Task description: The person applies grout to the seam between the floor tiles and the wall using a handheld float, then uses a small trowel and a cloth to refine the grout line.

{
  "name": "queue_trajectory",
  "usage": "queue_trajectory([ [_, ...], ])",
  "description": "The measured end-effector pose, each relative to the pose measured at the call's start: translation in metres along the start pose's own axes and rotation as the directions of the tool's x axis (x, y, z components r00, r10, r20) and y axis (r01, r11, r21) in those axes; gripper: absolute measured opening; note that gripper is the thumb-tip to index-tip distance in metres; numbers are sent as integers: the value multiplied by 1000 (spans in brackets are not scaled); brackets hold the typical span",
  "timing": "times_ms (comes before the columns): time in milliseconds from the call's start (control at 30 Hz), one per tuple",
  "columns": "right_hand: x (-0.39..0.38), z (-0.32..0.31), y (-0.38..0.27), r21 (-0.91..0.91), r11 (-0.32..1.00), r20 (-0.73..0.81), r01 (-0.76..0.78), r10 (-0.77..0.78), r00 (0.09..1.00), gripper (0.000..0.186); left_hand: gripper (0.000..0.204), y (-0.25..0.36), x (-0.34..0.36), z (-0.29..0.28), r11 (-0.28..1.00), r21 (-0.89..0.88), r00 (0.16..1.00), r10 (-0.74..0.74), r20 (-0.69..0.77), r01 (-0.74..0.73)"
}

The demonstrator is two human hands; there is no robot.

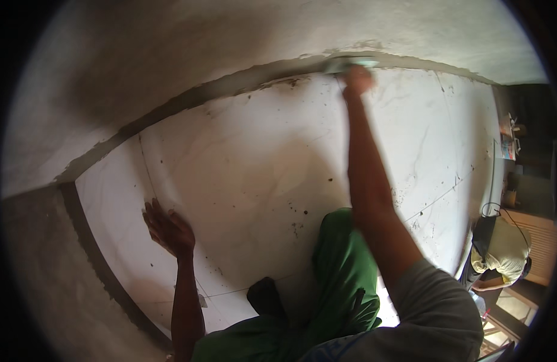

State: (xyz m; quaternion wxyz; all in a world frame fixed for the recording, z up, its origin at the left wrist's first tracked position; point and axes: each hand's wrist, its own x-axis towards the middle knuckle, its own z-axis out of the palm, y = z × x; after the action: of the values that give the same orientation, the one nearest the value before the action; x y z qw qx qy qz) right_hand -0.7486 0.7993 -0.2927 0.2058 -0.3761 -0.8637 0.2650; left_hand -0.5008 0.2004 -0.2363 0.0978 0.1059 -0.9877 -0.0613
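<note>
My right hand (358, 80), smeared by motion, is closed on a pale, greenish, flat trowel (354, 62). Its blade lies against the grey mortar strip (260, 75) that runs along the foot of the plastered wall (230, 36). Stretched out far in front of me, the right arm crosses the white marbled tiles (248, 151). To the left, my left hand (169, 228) rests on the tiles with its fingers spread, beside a thin joint line, holding nothing. How the right fingers wrap the trowel is blurred.
Dark crumbs (305, 212) dot the tiles. A second rough wall (43, 253) meets the first at the left corner. My green-trousered knee (345, 265) is on the tiles below. At the right a person (501, 247) bends over, near a shelf with small items (509, 139).
</note>
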Motion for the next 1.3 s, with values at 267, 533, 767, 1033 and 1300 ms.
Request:
queue_trajectory([
  [267,-208,36,-161,500,851,-287,159,-11,958,38,65,-24,-6,-16,991,112,996,-82,26,78],
  [533,-78,-6,-104,633,769,-273,88,116,955,41,65,-7,-1,-4,988,140,998,-63,-13,64],
  [767,-193,-1,-198,467,818,-430,336,-121,894,43,64,-35,-9,-15,982,140,991,-130,12,127],
  [1033,-205,37,-182,425,896,-344,127,30,939,45,65,-17,-4,-9,983,132,991,-130,35,124],
  [1300,-177,39,-156,435,868,-458,239,-16,889,39,64,-9,-4,-4,987,122,994,-104,18,101],
])
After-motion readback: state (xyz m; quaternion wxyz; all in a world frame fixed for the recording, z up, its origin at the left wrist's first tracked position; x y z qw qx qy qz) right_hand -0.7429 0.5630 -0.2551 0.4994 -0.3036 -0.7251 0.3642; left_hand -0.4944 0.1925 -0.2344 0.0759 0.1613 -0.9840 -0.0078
